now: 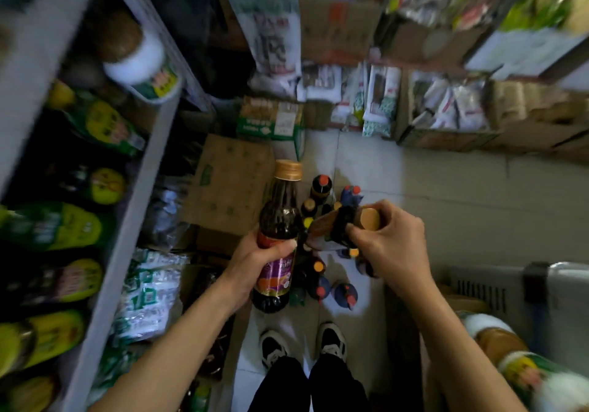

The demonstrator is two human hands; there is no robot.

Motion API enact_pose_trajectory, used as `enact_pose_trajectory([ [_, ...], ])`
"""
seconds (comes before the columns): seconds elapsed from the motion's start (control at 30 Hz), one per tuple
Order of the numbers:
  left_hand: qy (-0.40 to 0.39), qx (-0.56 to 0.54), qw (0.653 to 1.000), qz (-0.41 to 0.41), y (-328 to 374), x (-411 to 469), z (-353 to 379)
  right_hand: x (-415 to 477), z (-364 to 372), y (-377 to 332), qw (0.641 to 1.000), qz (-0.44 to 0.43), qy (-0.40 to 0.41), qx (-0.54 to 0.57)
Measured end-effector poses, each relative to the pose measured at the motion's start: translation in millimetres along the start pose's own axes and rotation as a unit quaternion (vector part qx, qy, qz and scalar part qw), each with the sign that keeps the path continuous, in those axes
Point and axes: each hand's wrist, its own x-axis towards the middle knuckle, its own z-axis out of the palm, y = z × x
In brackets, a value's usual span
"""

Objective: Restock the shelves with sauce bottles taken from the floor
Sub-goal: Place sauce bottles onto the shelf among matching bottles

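My left hand (255,265) grips a dark sauce bottle (280,220) with a gold cap and a purple label, held upright above the floor. My right hand (392,239) holds a second bottle (344,223) by its neck, just below the gold cap, with its body tilted to the left. Below both hands a cluster of sauce bottles (322,271) with red and orange caps stands on the tiled floor. The grey shelf unit (127,220) on my left carries rows of bottles with yellow-green labels.
Cardboard boxes (229,182) lie beside the shelf's foot. More cartons with packets (446,108) line the far side of the aisle. A grey crate (497,287) and jars sit at my right. My shoes (302,344) stand on the white tiles.
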Motion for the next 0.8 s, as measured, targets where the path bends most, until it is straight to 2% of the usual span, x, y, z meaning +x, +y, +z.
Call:
enact_pose_trajectory([
  [0.1,0.008,0.002,0.999,0.048,71,-54,-5,-20,-50,-98,0.993,-0.108,-0.016,-0.036],
  [0.23,0.024,-0.006,0.994,0.11,159,-127,-21,-50,-115,-218,0.976,-0.196,-0.088,-0.042],
  [0.4,0.047,-0.036,0.981,0.182,246,-221,-37,-105,-183,-344,0.94,-0.321,-0.119,0.012],
  [0.57,0.074,-0.095,0.965,0.235,292,-297,-43,-139,-224,-433,0.885,-0.427,-0.134,0.126],
  [0.67,0.095,-0.152,0.949,0.258,305,-332,-43,-146,-234,-466,0.853,-0.447,-0.163,0.217],
  [0.8,0.144,-0.203,0.927,0.28,316,-369,-41,-157,-216,-496,0.802,-0.403,-0.281,0.339],
])
